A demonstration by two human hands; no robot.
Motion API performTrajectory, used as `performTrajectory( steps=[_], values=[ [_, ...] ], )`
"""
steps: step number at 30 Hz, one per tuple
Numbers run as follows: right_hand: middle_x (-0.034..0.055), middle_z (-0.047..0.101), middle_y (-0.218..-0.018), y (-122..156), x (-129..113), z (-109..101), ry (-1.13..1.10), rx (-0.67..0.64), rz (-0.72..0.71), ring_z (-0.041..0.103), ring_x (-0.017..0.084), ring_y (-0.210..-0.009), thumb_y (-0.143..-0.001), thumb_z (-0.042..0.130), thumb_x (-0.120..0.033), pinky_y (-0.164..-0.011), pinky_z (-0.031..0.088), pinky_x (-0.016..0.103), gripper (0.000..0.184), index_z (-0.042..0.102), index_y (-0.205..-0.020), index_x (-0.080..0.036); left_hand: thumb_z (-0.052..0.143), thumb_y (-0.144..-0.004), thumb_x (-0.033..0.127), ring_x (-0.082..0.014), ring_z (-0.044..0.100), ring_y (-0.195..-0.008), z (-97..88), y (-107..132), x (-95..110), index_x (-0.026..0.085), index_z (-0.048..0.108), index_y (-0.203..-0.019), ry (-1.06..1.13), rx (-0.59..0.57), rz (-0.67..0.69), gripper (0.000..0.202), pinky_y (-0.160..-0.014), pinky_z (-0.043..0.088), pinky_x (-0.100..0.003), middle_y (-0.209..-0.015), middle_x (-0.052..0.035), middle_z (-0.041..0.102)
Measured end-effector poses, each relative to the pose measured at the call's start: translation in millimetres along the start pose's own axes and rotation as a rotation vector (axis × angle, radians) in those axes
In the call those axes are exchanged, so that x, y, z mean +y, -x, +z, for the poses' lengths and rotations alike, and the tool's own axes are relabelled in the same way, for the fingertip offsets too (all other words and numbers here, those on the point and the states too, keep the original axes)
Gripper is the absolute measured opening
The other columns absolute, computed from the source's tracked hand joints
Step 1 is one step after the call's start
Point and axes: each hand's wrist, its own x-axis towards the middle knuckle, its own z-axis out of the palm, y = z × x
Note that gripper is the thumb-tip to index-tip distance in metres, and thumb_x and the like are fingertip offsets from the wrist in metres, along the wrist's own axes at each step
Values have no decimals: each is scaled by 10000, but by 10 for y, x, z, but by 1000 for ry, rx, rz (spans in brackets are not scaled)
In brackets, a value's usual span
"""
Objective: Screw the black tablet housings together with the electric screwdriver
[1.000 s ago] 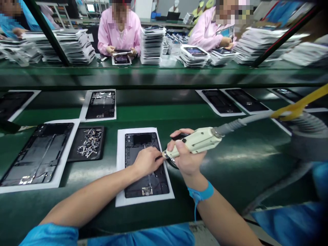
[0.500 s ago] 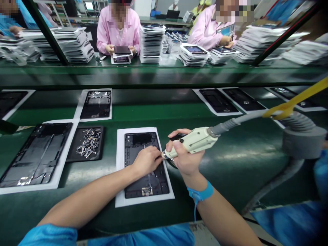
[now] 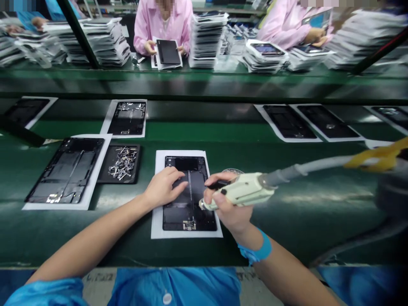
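Note:
In the head view, a black tablet back shell (image 3: 178,214) lies on white paper (image 3: 157,229), with a thin flat cable (image 3: 190,189) along its middle and a small circuit board (image 3: 189,225) near its bottom end. My left hand (image 3: 164,187) rests over the shell's left edge, fingers apart, holding nothing I can see. In my right hand (image 3: 231,208) is a pale green electric screwdriver (image 3: 248,190), fingers wrapped round it and over its black lever. Its nose points left above the shell's right part; I cannot tell whether it touches. A blue band (image 3: 256,248) circles my right wrist.
A round dish (image 3: 233,171) shows partly behind my right hand. To the left, a black tray (image 3: 135,165) holds loose small strips, beside another shell (image 3: 72,170). More shells (image 3: 293,122) lie farther back. The screwdriver's grey cable (image 3: 312,165) runs right. Co-workers sit behind paper stacks (image 3: 207,40).
My left hand has moved left, away from the screwdriver's nose, and its fingers have spread. The screwdriver's nose now lies over the shell, lower along it. The whole view has shifted.

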Motion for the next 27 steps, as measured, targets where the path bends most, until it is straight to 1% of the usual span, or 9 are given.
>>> performTrajectory(
  steps=[3, 6, 9, 12, 17, 20, 22, 24, 27],
  values=[
    [41, 676, -985, 207, -12, 79, 30, -179, -1, 626, 116, -594, -914, 698, -268, -537, 566, 295, 304, 598, -1202, -277, 537, -1001, 306, -199, 642, -863, -4, 185, -92, 187, 690, -982, -128, 73, -46, 195, -796, 530, -326, -902, -65, 682],
    [47, 687, -974, 298, -31, 115, 57, -271, -31, 631, 129, -630, -924, 680, -258, -565, 570, 305, 333, 581, -1240, -292, 535, -1000, 298, -184, 646, -832, -26, 295, -83, 192, 679, -938, -197, 83, -120, 189, -762, 518, -299, -879, -52, 675],
    [47, 692, -963, 303, -22, 131, 66, -275, -30, 632, 131, -632, -927, 674, -267, -569, 570, 305, 322, 584, -1235, -289, 549, -993, 318, -179, 655, -801, -104, 353, -5, 201, 666, -926, -246, -1, -267, 179, -699, 495, -280, -891, -43, 683],
    [47, 686, -955, 293, 12, 142, 81, -256, -36, 642, 145, -653, -910, 687, -262, -587, 582, 329, 320, 595, -1215, -286, 562, -985, 359, -199, 679, -798, -199, 412, 90, 206, 658, -924, -310, -166, -457, 191, -658, 476, -275, -909, -47, 700],
    [26, 663, -926, 283, 10, 167, 90, -278, -54, 639, 149, -644, -882, 688, -214, -589, 594, 334, 344, 602, -1201, -312, 501, -999, 491, -279, 726, -834, -273, 531, 254, 180, 657, -917, -414, -360, -649, 357, -687, 506, -324, -921, -110, 738],
    [12, 676, -832, 284, -44, 205, 143, -290, -67, 654, 164, -643, -852, 700, -191, -602, 605, 318, 297, 642, -1122, -300, 496, -986, 553, -320, 744, -845, -215, 573, 418, 142, 663, -995, -438, -405, -715, 443, -706, 533, -357, -901, -162, 744],
    [1, 670, -751, 286, -57, 220, 201, -292, -62, 639, 155, -592, -832, 714, -193, -569, 595, 277, 205, 679, -1011, -286, 466, -1009, 471, -329, 751, -868, -131, 578, 512, 127, 652, -1057, -399, -411, -728, 394, -718, 549, -375, -950, -184, 750],
    [13, 690, -763, 278, -30, 207, 211, -273, 1, 653, 160, -555, -817, 736, -231, -511, 585, 254, 172, 693, -978, -278, 417, -1025, 380, -329, 754, -873, -41, 573, 555, 128, 632, -1111, -336, -414, -744, 342, -721, 561, -394, -1005, -187, 751],
    [47, 710, -751, 242, 48, 114, 294, -216, 90, 668, 179, -532, -790, 766, -368, -494, 588, 256, 161, 707, -877, -247, 366, -1028, 301, -319, 752, -897, 29, 572, 562, 138, 606, -1141, -286, -383, -768, 312, -737, 574, -401, -1049, -182, 743]
  ],
)
